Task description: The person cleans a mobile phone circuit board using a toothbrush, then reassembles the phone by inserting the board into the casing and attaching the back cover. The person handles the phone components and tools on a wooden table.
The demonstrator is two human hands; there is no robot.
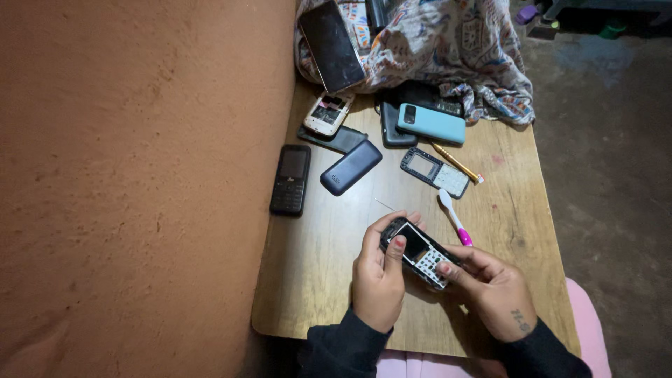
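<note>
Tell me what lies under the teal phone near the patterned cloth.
The teal phone lies across a dark phone and another dark device that runs under the patterned cloth. How much more lies beneath it is covered.

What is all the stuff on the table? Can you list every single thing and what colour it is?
wooden table: one, brown, beside the orange wall
keypad phone: one, black, left side of table
opened phone: one, black with pale keys, held in both hands
phone front frame: one, black and white, mid table
teal phone: one, face down, back of table
dark blue phone: one, face down, mid table
white stripped phone: one, back left
big touchscreen phone: one, black, on the cloth
patterned cloth: one, many colours, back of table
toothbrush: one, white and pink
pen: one, gold
left hand: grip on opened phone
right hand: grip on opened phone
</note>
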